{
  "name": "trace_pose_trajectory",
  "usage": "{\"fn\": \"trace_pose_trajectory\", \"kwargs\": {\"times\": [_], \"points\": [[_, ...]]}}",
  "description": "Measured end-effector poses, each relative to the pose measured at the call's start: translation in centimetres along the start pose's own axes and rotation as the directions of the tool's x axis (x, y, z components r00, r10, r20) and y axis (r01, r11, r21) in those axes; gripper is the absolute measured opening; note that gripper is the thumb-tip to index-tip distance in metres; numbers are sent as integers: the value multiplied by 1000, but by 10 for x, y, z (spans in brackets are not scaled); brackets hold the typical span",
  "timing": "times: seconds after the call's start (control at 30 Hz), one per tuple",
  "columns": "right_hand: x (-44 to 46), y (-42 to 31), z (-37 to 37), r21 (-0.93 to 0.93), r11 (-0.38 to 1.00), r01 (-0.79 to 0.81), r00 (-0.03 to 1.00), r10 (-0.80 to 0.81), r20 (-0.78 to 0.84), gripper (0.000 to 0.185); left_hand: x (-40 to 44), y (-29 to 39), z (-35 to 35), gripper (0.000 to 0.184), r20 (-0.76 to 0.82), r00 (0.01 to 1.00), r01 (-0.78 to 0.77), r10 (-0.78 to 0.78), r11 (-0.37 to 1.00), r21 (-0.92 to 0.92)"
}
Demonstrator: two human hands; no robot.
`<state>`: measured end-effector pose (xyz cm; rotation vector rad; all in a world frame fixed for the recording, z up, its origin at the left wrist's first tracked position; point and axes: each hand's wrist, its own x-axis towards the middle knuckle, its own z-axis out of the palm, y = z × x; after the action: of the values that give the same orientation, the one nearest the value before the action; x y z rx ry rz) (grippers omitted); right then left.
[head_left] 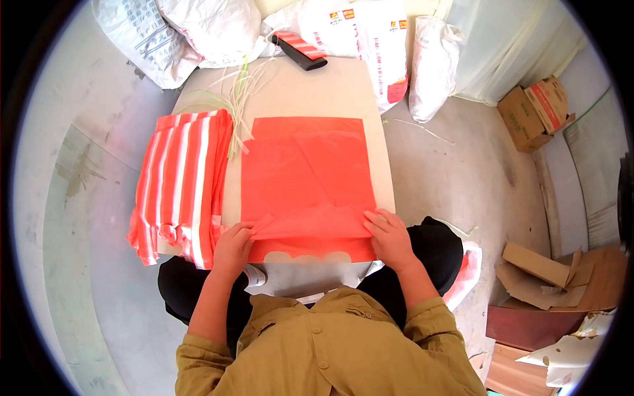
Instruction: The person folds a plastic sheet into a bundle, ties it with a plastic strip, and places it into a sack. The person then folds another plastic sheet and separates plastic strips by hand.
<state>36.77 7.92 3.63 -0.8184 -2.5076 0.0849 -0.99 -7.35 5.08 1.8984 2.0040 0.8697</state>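
Note:
A flat red plastic bag (307, 168) lies on the tan board across my lap, its near part lifted into a loose fold. My left hand (234, 245) pinches the left end of this fold, and my right hand (389, 239) grips its right end. Below the fold, more red plastic with a wavy cut edge reaches the board's near side; whether it belongs to the same bag or one beneath, I cannot tell. Beside my left hand sits a thick pile of red-and-white striped plastic bags (178, 178), its near ends hanging over the edge.
Thin pale-green and white strips (236, 99) lie across the board (317, 86). At its far end is a black object with a striped red top (302, 54). Stuffed white sacks (211, 26) stand behind. Cardboard boxes (535, 112) and an opened carton (541, 274) are on the right.

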Motion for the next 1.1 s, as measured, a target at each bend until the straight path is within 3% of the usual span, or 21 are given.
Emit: {"fn": "trace_pose_trajectory", "kwargs": {"times": [0.03, 0.1, 0.13, 0.2, 0.3, 0.33, 0.37, 0.53, 0.6, 0.7, 0.8, 1.03, 1.1], "points": [[0, 2, -5, 74, 997, -12, 1000, 9, 28, 36, -2, -2, -1, 16, 11, 1000, 12, -12, 1000, 0], [1, 6, -16, 218, 975, -44, 996, 25, 87, 37, -5, 0, -10, 12, 43, 992, 126, -120, 976, -179], [1, 6, -24, 360, 916, -176, 981, 131, 144, 30, -6, 1, -13, 10, 67, 983, 183, -171, 947, -266], [5, 6, -37, 586, 691, -424, 905, 302, 298, 17, -5, -12, -18, 8, 160, 964, 263, -215, 873, -410], [11, 29, -24, 777, 289, -559, 820, 334, 465, 9, 11, -19, -18, 11, 277, 900, 435, -335, 723, -537], [14, 36, -15, 718, 88, -691, 673, 441, 594, 7, 20, -19, -18, 12, 316, 868, 496, -382, 664, -559], [19, 43, -7, 702, 75, -708, 645, 472, 601, 7, 30, -19, -18, 13, 357, 833, 553, -424, 601, -577], [46, 53, 35, 691, 68, -719, 565, 636, 526, 22, 64, -36, 15, 22, 228, 752, 593, -618, 484, -644], [51, 48, 41, 665, 150, -732, 559, 691, 459, 30, 70, -32, 22, 33, 189, 712, 593, -676, 436, -677], [50, 47, 46, 607, 275, -746, 583, 711, 394, 38, 68, -16, 16, 49, 142, 705, 615, -695, 500, -610], [49, 49, 51, 586, 383, -714, 640, 696, 326, 41, 54, -17, 15, 56, 127, 771, 598, -625, 640, -483], [56, 46, 58, 408, 528, -745, 651, 707, 275, 43, 36, -29, 28, 54, 122, 780, 528, -613, 541, -654], [54, 51, 56, 461, 549, -698, 697, 667, 262, 44, 38, -27, 28, 54, 119, 760, 509, -639, 471, -720]]}}
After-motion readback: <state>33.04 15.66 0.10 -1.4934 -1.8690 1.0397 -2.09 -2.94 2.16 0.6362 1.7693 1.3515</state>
